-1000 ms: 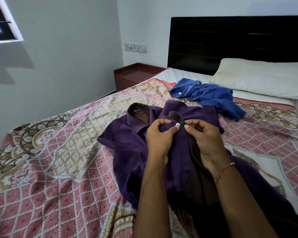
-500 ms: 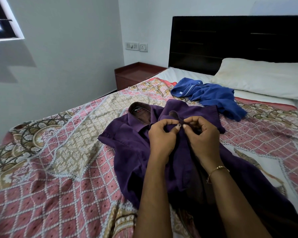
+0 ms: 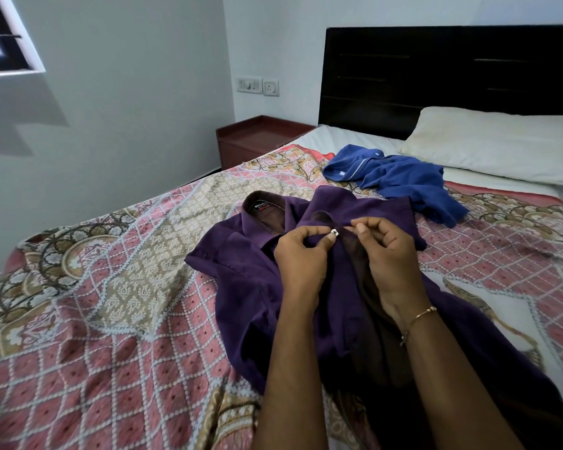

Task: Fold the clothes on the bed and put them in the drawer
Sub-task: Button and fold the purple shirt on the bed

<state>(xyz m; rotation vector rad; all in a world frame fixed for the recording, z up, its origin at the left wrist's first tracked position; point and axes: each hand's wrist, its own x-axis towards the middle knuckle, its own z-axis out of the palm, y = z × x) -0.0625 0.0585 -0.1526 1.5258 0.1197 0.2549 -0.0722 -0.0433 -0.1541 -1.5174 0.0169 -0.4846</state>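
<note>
Patterned bedspread (image 3: 117,287) under purple shirt (image 3: 241,280), collar far-left, placket running near-far; your left hand (image 3: 301,258) and right hand (image 3: 392,254) both pinching placket at button (image 3: 334,234), between them.

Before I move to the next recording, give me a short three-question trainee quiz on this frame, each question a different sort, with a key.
1. True or false: both hands, the left hand and the right hand, pinch the front of the purple shirt.
2. Multiple choice: where does the blue garment lie? A) under the purple shirt; B) on the bed, beyond the purple shirt, near the white pillow; C) on the red-brown bedside cabinet.
3. Fill in: the small white button shows between the two ____.

Key: 1 true; 2 B; 3 hands.
</note>
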